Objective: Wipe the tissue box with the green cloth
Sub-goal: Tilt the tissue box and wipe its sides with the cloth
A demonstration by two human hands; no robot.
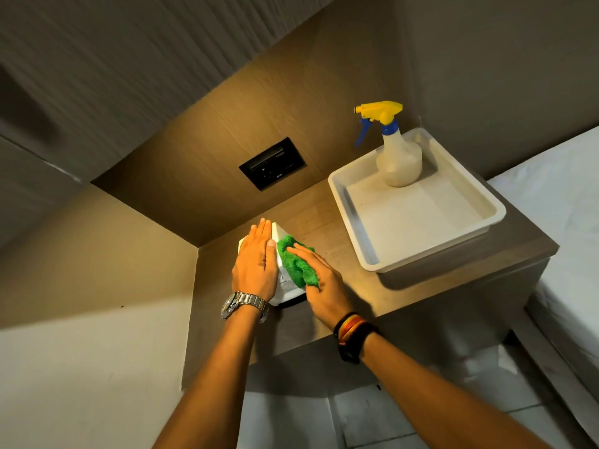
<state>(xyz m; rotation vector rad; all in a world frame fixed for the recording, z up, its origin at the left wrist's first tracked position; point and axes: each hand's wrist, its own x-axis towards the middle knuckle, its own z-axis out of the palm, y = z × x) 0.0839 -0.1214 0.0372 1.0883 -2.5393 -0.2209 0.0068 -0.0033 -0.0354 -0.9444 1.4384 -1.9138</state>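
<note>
A white tissue box [284, 291] stands on the wooden bedside table [421, 286] near its left back corner. My left hand [256, 260] lies flat over the box's top and left side, fingers together, holding it steady. My right hand [319, 280] presses a green cloth [296, 260] flat against the box's right face. Most of the box is hidden under both hands and the cloth. A metal watch sits on my left wrist and coloured bands on my right wrist.
A white plastic tray [356, 218] sits at the table's right back, with a spray bottle [397, 157] with a yellow and blue trigger standing in it. A black socket panel [272, 163] is on the wall behind. A white bed [564, 222] adjoins on the right.
</note>
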